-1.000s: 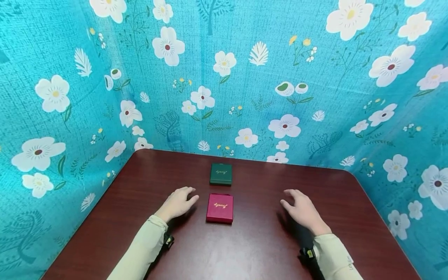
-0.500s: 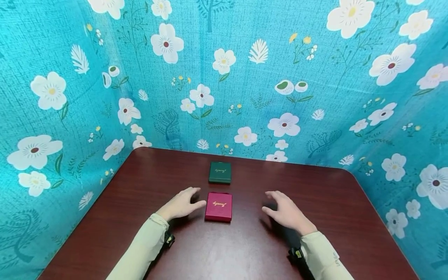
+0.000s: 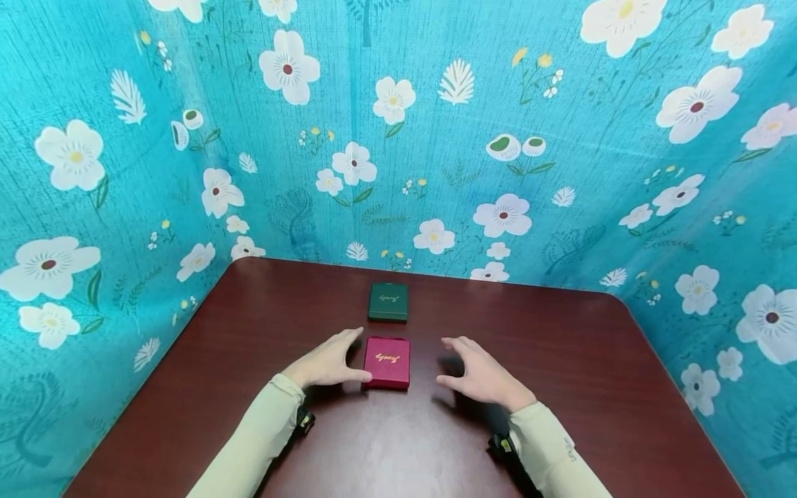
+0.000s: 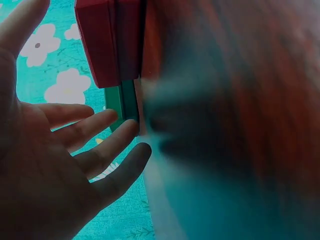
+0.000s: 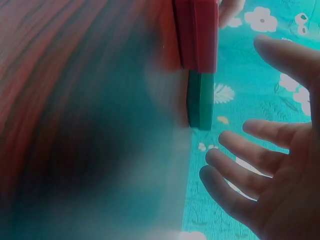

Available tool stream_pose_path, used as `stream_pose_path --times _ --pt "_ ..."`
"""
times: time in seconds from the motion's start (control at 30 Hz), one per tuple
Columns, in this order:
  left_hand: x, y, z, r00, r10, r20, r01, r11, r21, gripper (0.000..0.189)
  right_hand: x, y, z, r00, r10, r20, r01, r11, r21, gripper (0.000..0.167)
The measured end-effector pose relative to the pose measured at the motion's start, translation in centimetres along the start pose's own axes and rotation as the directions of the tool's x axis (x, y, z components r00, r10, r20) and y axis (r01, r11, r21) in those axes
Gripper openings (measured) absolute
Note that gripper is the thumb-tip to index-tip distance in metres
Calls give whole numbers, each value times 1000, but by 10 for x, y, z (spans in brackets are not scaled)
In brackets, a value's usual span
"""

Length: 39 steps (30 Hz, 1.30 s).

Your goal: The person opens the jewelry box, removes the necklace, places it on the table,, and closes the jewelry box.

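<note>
A crimson jewelry box (image 3: 387,362) with gold script on its lid lies flat near the middle of the table. Behind it, farther from the person, sits a dark green box (image 3: 389,302) of similar shape. At the crimson box's left side is the left hand (image 3: 326,360), fingers spread, its thumb at the front left corner; whether it touches cannot be told. The right hand (image 3: 479,373) hovers to the right of the crimson box with a gap between, fingers apart and holding nothing. In the left wrist view the crimson box (image 4: 110,42) stands beyond the spread fingers (image 4: 117,172).
The dark red-brown wooden table (image 3: 398,456) has rounded far corners. A turquoise floral curtain (image 3: 461,187) hangs along its back and sides. Each wrist wears a black camera strap, the right one (image 3: 503,446) just below the sleeve cuff.
The right hand has moved left toward the crimson box. The left hand has shifted slightly right, its thumb now at the box's edge. Both boxes stay in place while the head view tilts a little.
</note>
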<state>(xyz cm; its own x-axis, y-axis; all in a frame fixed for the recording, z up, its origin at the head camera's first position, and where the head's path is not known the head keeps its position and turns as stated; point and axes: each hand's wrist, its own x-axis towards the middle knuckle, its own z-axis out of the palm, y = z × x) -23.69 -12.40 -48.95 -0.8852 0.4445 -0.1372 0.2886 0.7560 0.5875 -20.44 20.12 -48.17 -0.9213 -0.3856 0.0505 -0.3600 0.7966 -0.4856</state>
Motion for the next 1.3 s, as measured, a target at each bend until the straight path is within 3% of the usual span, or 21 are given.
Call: stream_pose_path --times 0.23,0.67,0.97,1.3 --pt "9 4 -3 999 32 24 -33 999 17 110 12 -15 2 999 -43 17 43 999 11 76" --pt "11 7 8 998 40 47 -42 998 47 110 24 -31 19 993 -49 110 49 999 8 84" --pt "13 11 9 992 118 44 -121 989 87 109 34 -35 30 987 -69 144 67 998 18 90" --pt "15 11 13 986 166 20 -167 977 135 107 45 -40 39 985 -73 159 71 997 20 104"
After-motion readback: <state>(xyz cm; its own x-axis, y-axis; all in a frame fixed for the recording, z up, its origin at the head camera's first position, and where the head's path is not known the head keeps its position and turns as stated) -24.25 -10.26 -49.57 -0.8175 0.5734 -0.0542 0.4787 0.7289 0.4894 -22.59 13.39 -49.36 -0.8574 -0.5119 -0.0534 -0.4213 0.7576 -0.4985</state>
